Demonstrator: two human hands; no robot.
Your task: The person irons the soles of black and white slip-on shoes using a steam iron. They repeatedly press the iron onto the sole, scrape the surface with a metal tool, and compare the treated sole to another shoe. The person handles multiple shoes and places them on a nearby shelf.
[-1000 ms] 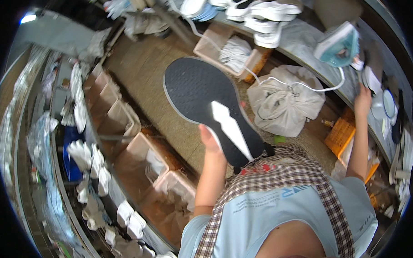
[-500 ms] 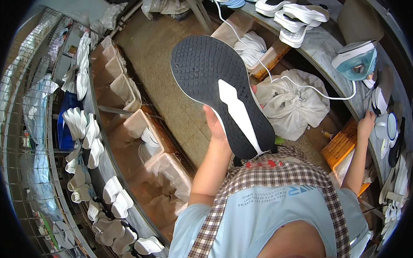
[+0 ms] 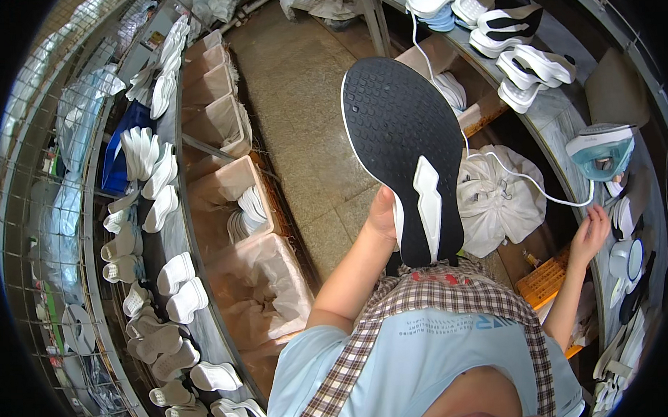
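Note:
A large shoe sole faces up in front of my body, its tread black with a white zigzag insert. My left hand grips it by the left edge near the middle; the thumb shows and the other fingers are hidden beneath. Over at the right bench, my right hand is held by the edge with its fingers apart and nothing in them. Just above that hand stands a teal and white iron with a white cord. A white enamel mug sits to the hand's lower right.
White and black soles lie on the right bench. Below it are an orange crate and a tied white sack. Along the left run lined bins and a rack holding several white soles.
The view has turned, so the surroundings sit differently. The sole now stands more upright in the picture, still in my left hand. My right hand has come up off the mug's side toward the iron.

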